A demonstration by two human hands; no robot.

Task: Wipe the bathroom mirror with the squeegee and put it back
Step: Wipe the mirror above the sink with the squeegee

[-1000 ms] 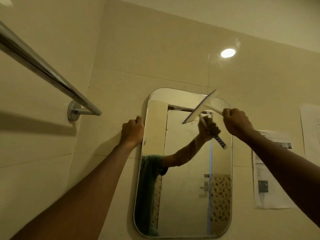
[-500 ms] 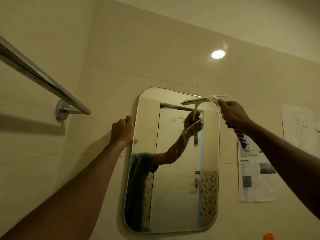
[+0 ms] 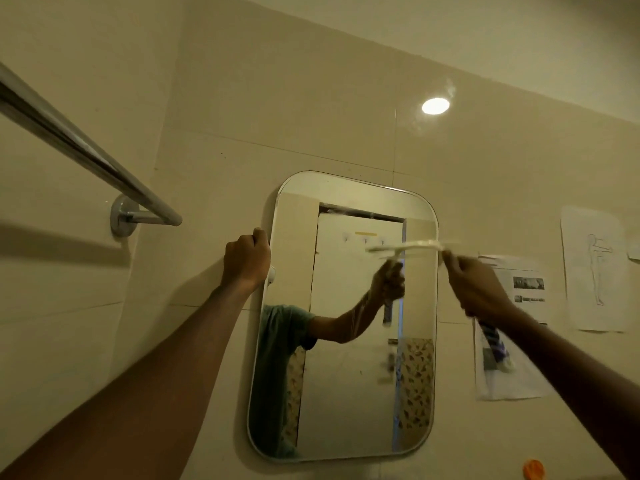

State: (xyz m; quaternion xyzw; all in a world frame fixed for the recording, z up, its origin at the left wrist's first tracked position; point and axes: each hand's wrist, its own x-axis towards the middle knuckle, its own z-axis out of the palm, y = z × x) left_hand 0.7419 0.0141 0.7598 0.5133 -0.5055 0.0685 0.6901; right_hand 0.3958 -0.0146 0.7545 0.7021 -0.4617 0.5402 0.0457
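A rounded rectangular mirror (image 3: 346,393) hangs on the tiled wall. My left hand (image 3: 246,259) grips its left edge near the top. My right hand (image 3: 479,289) is curled round the blue-and-white striped handle of the squeegee (image 3: 412,247). Its white blade lies level across the mirror's upper right part, blurred by motion. The handle's lower end (image 3: 496,348) sticks out under my wrist. The glass reflects my arm and the squeegee.
A chrome towel rail (image 3: 86,157) juts out from the left wall at head height. Paper sheets (image 3: 519,306) and a drawing (image 3: 595,271) are stuck to the wall right of the mirror. An orange object (image 3: 533,470) shows at the bottom right.
The squeegee blade turned from tilted to level at the mirror's top right and has since slid downward along the glass. My left hand kept its grip on the left edge.
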